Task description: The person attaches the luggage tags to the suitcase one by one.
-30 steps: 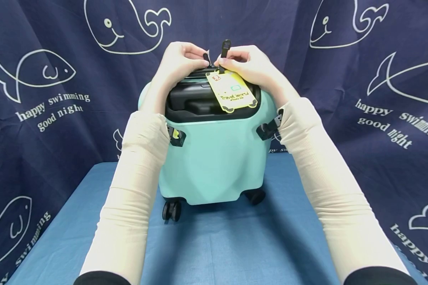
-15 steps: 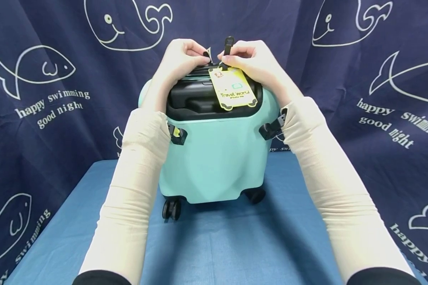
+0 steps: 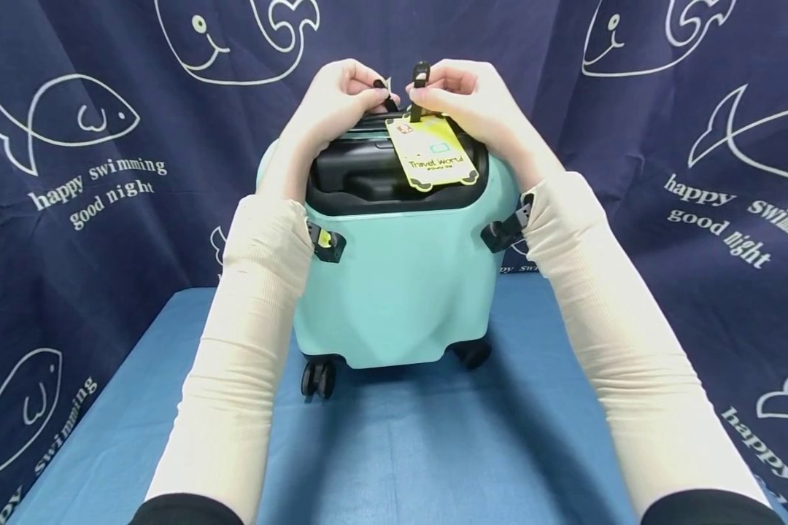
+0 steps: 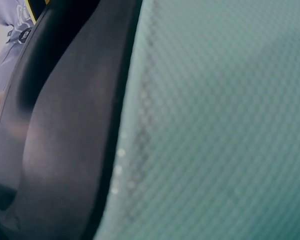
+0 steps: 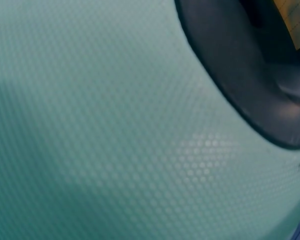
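A mint-green suitcase (image 3: 394, 292) with a black top panel (image 3: 357, 171) stands upright on its wheels. Over that panel hangs a yellow luggage tag (image 3: 431, 164) printed "Travel World", on a black strap (image 3: 418, 106). My right hand (image 3: 469, 91) pinches the strap between thumb and fingers, its looped end sticking up above them. Just to the left, my left hand (image 3: 335, 98) pinches another black strap piece (image 3: 389, 98) at the suitcase's top. Both wrist views are filled mostly by the textured shell (image 4: 220, 120) and black trim (image 5: 240, 65); the fingers' grip is hidden there.
The suitcase rests on a blue cloth-covered table (image 3: 394, 452). Close behind it hangs a dark blue curtain (image 3: 105, 240) with white whale and fish drawings. Black wheels (image 3: 318, 378) show under the suitcase's lower corners.
Both hands have risen slightly, the right also shifting a little to the right with the strap and tag. The left strap piece shows longer now. The whole view has shifted slightly.
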The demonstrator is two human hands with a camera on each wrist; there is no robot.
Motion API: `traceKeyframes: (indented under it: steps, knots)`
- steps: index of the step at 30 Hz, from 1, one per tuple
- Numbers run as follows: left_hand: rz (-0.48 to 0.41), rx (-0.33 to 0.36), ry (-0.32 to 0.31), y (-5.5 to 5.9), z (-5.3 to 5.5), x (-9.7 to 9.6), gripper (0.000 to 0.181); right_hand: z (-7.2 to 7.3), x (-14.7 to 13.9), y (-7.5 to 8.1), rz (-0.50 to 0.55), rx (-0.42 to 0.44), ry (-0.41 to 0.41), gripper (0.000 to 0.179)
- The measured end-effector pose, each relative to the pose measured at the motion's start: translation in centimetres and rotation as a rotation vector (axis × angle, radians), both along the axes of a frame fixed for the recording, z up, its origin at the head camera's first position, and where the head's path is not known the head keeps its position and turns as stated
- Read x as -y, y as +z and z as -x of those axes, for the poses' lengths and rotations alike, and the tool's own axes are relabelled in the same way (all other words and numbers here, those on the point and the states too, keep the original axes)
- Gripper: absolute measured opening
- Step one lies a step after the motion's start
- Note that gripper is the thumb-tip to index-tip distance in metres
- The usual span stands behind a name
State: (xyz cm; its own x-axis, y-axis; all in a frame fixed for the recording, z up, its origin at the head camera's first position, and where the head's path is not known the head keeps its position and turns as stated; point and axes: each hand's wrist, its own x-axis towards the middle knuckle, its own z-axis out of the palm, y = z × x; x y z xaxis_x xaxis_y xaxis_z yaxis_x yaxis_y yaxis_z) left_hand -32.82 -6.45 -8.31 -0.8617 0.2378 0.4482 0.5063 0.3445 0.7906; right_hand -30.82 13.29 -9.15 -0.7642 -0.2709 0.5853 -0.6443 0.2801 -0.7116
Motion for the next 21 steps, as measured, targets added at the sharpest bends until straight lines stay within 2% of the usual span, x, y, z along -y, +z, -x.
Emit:
traceKeyframes:
  steps: [5,10,16,21]
  knots:
    - [0.013,-0.032,-0.017,-0.21,-0.14,0.0,0.007,-0.02,-0.08,-0.03,-0.033,-0.016,-0.011,0.013]
    - [-0.026,-0.046,-0.031,-0.29,-0.25,0.08,0.008,0.04,-0.07,0.05,-0.072,-0.021,-0.031,0.014]
    - [-0.115,-0.047,-0.073,-0.36,-0.27,0.1,0.006,0.18,0.03,0.06,-0.005,0.003,0.015,0.004]
    - [-0.171,-0.017,-0.111,-0.23,-0.48,0.2,0.006,0.27,-0.03,-0.03,0.03,-0.01,0.058,0.007]
